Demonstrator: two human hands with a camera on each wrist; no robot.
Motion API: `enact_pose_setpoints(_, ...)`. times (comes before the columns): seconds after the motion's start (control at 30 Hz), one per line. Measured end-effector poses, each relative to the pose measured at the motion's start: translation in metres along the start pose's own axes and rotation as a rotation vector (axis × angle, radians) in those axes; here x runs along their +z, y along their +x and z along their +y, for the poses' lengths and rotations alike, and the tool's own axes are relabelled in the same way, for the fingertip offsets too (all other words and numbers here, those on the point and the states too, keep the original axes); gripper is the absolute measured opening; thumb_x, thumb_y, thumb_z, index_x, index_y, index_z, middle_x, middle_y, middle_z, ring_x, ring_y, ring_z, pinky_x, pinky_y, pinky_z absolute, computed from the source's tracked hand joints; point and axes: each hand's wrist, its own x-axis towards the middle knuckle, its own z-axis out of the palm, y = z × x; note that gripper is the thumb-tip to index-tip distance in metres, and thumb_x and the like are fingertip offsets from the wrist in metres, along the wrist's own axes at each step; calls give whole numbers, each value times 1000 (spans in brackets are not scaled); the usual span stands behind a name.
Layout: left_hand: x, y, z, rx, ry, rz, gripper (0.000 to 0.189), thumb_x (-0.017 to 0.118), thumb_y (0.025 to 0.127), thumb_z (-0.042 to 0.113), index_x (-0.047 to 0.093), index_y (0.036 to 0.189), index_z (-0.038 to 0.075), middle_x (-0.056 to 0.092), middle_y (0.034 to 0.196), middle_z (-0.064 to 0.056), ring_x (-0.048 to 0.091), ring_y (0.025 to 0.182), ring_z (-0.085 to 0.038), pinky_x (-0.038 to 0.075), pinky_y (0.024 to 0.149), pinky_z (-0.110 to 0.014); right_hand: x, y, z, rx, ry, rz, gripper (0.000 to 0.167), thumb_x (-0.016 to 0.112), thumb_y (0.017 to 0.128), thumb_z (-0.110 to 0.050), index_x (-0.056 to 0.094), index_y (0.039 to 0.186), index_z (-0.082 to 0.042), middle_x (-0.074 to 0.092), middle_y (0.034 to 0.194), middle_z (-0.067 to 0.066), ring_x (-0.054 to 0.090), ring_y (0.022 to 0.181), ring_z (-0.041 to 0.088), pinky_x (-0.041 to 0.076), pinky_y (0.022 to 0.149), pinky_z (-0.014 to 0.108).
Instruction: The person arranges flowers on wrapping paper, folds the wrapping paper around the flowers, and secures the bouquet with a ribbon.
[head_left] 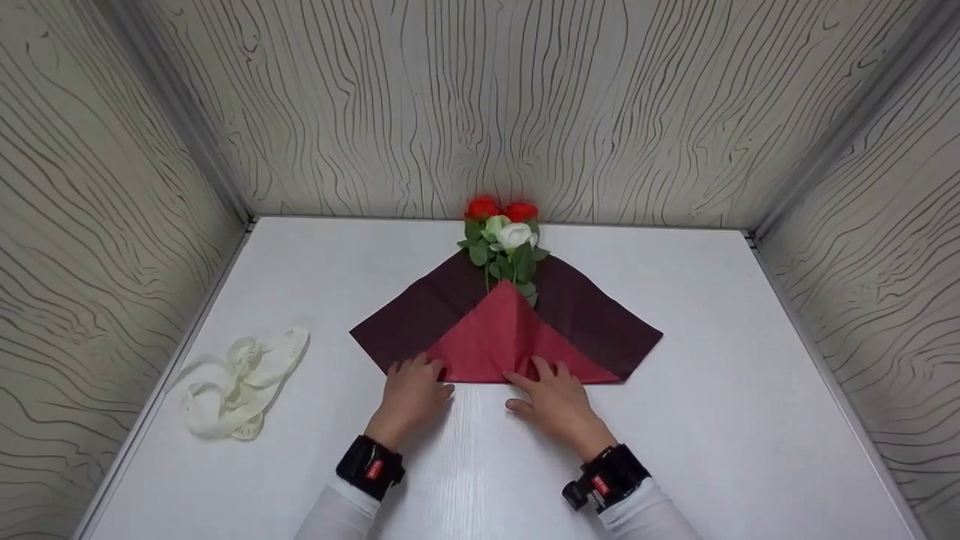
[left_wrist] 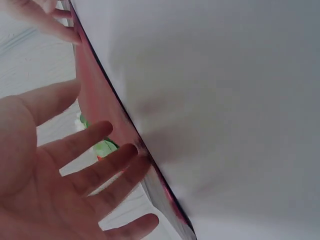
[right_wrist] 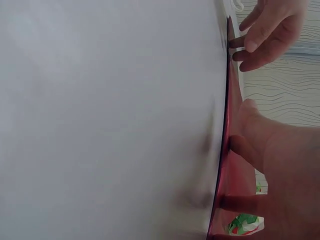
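A sheet of wrapping paper, dark maroon [head_left: 420, 315] with a red folded-up flap [head_left: 480, 337], lies mid-table in the head view. The flap's tip covers the stems of a small bunch of flowers [head_left: 514, 236], red and white blooms with green leaves. My left hand [head_left: 412, 390] rests with spread fingers on the fold's left part, as the left wrist view also shows. Near the middle of the same folded edge, my right hand [head_left: 556, 405] touches the red flap with its fingers extended. Neither hand grips anything.
A loosely bundled cream ribbon [head_left: 244, 386] lies on the left of the white table [head_left: 750, 420]. Wood-patterned panels [head_left: 480, 105] stand behind the table and along both sides. The red blooms reach close to the back edge.
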Motion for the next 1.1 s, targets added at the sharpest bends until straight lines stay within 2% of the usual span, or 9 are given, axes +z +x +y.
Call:
enact_pose_setpoints(0.17, -8, 4, -21, -63, 35, 49, 47, 72, 88, 32, 65, 118, -4, 59, 113, -24, 57, 109, -43, 37, 99, -63, 1, -1, 1, -3, -3, 1, 50, 60, 93, -51, 59, 138, -29, 44, 139, 21, 38, 125, 50, 40, 96, 62)
enact_pose_setpoints(0.4, -18, 9, -52, -209, -13, -33, 93, 66, 87, 57, 37, 146, -8, 31, 145, -38, 27, 137, -51, 19, 107, -68, 1, 1, 3, 7, 12, -11, 49, 56, 95, -53, 58, 138, -30, 43, 140, 20, 37, 126, 50, 39, 96, 62)
enact_pose_setpoints(0.57, -17, 10, -63, -270, -10, -55, 108, 69, 81, 62, 26, 150, -8, 22, 148, -41, 18, 140, -54, 13, 107, -70, 1, 1, 4, -1, 12, -13, 50, 54, 95, -54, 58, 138, -30, 43, 140, 20, 37, 126, 51, 39, 96, 62)
enact_pose_setpoints(0.73, -16, 8, -64, -285, -25, -71, 110, 75, 78, 55, 22, 151, -8, 21, 148, -43, 15, 140, -55, 11, 107, -72, -1, 1, 2, -5, 14, -22, 49, 54, 95, -54, 58, 139, -30, 43, 140, 20, 37, 126, 51, 39, 97, 62)
enact_pose_setpoints(0.87, -18, 11, -62, -268, -35, -84, 110, 76, 78, 51, 21, 151, -9, 25, 147, -42, 18, 140, -53, 13, 107, -70, -3, 1, 2, -5, 10, -15, 49, 55, 95, -53, 58, 138, -30, 43, 140, 20, 38, 125, 50, 39, 96, 61)
enact_pose_setpoints(0.97, -17, 15, -60, -232, -54, -60, 108, 79, 77, 45, 21, 149, -12, 32, 143, -41, 26, 137, -52, 18, 108, -67, -2, 1, 2, -8, 10, -10, 48, 57, 95, -52, 59, 137, -29, 44, 138, 20, 38, 124, 50, 40, 94, 62)
enact_pose_setpoints(1.1, -12, 17, -56, -197, -163, 1, 105, 81, 77, 29, 17, 149, -13, 41, 139, -37, 37, 132, -48, 24, 110, -61, -1, 2, 1, -6, -1, -27, 50, 58, 94, -51, 59, 138, -28, 44, 138, 20, 37, 125, 51, 41, 94, 62)
